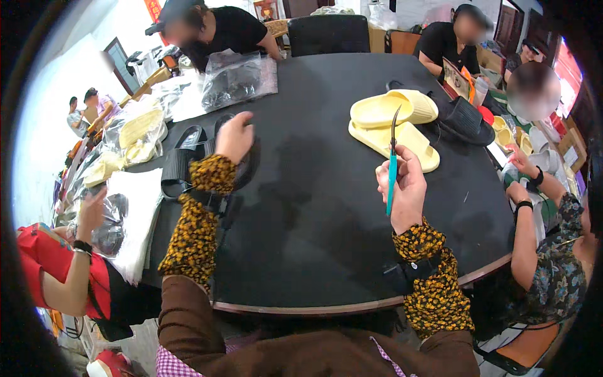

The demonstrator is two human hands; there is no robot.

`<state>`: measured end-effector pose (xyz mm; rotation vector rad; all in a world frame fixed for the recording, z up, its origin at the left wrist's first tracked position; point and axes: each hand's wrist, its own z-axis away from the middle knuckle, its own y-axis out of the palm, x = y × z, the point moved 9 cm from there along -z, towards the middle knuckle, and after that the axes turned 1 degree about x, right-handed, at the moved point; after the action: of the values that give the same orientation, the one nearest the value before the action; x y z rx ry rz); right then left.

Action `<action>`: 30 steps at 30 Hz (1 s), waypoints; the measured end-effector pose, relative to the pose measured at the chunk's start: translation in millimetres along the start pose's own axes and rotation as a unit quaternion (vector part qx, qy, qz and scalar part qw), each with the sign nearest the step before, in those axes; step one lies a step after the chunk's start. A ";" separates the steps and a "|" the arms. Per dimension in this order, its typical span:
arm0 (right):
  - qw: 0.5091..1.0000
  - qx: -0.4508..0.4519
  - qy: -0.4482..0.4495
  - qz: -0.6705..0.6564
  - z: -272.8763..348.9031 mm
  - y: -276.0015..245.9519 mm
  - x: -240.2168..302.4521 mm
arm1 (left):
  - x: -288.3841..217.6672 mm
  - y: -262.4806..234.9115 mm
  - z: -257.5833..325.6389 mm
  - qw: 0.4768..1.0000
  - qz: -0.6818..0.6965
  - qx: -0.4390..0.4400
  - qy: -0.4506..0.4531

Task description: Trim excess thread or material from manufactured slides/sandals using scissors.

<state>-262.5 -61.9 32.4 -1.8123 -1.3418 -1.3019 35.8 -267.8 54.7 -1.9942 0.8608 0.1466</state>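
Head view: the left hand (233, 135) is reaching out and grasping a black slipper (245, 164) near the left edge of the round black table (314, 220), next to another black slipper (182, 160). The right hand (405, 191) is clenched around teal scissors (392, 160), blades pointing up. 2 yellow slippers (392, 122) sit toward the far right edge. Slipper looks light, rubbery and bendy, so I'd grab it by the strap.

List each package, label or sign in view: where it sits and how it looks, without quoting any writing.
Clear plastic bag: far left of the black table, glossy, dark contents.
Stacked clear bags: left table edge, pale yellow slippers inside.
Red sign: back wall, top left, narrow strip.
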 end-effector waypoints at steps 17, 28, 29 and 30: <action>0.999 0.036 -0.005 0.032 7.2 3.0 -6.1 | 83.3 -30.0 89.4 0.968 -0.161 0.148 -0.126; 0.999 0.033 -0.019 0.033 1.5 -1.1 -11.5 | -114.0 53.4 65.6 0.969 0.151 0.186 0.067; 0.999 0.031 -0.020 0.034 1.7 -1.7 -13.4 | -134.2 56.6 66.3 0.963 0.176 0.182 0.093; 0.998 0.034 -0.023 0.043 2.5 -1.3 -15.0 | -153.2 60.4 67.5 0.955 0.204 0.188 0.104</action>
<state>-263.4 -65.6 17.6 -1.8428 -1.3013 -1.1615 -100.9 -155.1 38.4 -1.4760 1.3253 0.0034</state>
